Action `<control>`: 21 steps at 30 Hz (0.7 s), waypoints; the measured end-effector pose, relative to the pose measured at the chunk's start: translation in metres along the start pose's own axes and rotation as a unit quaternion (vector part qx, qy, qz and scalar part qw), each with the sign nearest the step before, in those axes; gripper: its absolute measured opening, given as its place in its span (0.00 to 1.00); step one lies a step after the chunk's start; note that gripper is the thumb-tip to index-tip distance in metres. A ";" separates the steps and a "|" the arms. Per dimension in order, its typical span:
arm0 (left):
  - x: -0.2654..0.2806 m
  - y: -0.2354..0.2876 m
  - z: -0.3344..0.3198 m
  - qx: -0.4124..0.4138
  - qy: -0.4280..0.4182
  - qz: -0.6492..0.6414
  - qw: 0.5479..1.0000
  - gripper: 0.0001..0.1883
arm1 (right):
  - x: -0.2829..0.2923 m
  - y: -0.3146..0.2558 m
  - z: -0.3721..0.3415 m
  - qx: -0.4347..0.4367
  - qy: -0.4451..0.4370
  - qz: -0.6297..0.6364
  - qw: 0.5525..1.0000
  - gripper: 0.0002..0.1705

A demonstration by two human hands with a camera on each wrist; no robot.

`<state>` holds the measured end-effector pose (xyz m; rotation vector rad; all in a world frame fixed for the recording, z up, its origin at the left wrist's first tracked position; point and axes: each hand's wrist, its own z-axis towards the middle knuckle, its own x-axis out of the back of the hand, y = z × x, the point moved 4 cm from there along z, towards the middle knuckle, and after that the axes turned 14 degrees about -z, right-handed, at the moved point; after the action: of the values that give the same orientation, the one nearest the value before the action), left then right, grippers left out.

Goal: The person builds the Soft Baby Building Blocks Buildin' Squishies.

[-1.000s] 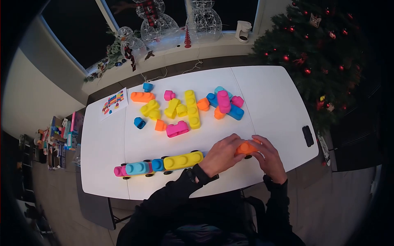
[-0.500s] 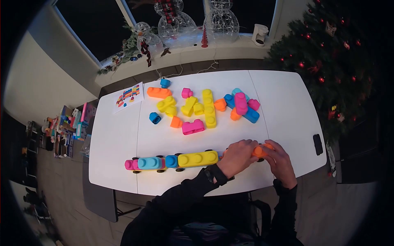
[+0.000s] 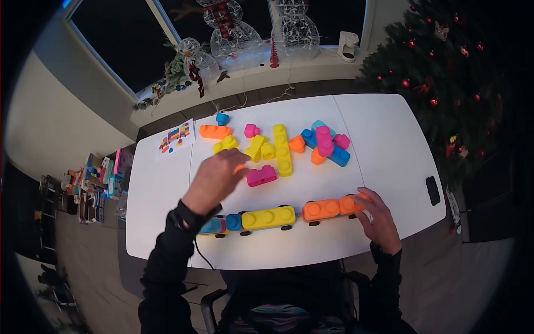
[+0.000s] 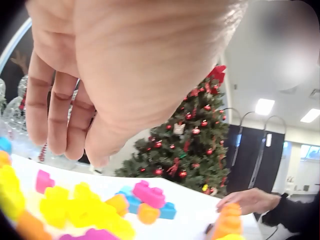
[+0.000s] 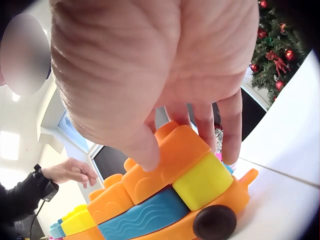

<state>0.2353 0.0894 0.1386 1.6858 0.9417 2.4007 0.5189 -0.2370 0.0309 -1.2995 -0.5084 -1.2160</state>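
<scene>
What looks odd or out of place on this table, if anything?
Nothing looks spilled or visibly damaged. Toward the back right of the table, though, a pink block lies crosswise over a long blue block, which looks jumbled compared with the neatly lined-up train.

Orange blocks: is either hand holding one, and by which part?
The right hand holds the end orange block by its sides, between thumb and fingers; the left hand holds nothing.

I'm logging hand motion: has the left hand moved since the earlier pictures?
Yes: in the head view, the left hand has moved left and farther across the table, from right of the loose four-stud yellow block to its left.
</scene>
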 end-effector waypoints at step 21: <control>-0.043 -0.180 0.029 0.183 -0.038 0.039 0.982 0.32 | -0.001 0.000 0.003 -0.014 -0.001 0.021 1.000 0.26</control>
<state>0.2260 0.2320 0.0178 1.9477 1.3981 2.2964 0.5195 -0.2333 0.0307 -1.3293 -0.4660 -1.1913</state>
